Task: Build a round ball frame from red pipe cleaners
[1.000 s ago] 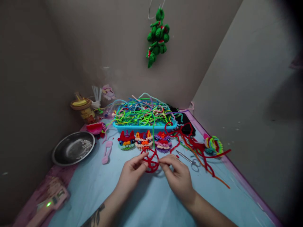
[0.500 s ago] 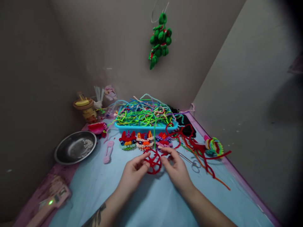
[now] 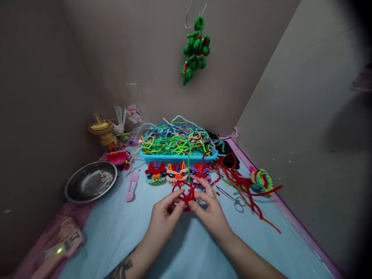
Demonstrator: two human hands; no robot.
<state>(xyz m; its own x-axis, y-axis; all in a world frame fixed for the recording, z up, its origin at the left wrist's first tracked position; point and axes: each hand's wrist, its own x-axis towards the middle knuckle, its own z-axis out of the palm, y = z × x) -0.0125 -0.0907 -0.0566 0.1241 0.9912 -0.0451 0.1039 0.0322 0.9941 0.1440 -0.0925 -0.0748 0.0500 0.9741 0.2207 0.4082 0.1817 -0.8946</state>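
Observation:
Between my hands, just over the blue table cover, is a round piece of red pipe cleaners (image 3: 186, 196) with strands crossing inside its ring. My left hand (image 3: 167, 211) pinches its left side with thumb and index finger. On the right side, my right hand (image 3: 210, 205) pinches it too, thumb and index closed on the red strands; its other fingers are raised. My fingers hide part of the ring. Right behind it stand three small fuzzy animal faces, one red and teal (image 3: 156, 173), one orange and white (image 3: 177, 173), one purple and red (image 3: 200, 173).
A blue tray (image 3: 174, 158) heaped with pipe cleaners stands behind. Scissors (image 3: 232, 198) and loose red strands (image 3: 244, 182) lie right. Left are a metal bowl (image 3: 87, 190), a pink clip (image 3: 132, 188), a lidded cup (image 3: 104, 135) and a pink device (image 3: 66, 244). A green ornament (image 3: 196, 50) hangs above.
My right hand has moved left onto the red ring and now grips its strands. The ring looks tilted and more covered by fingers. My left hand stays nearly in place.

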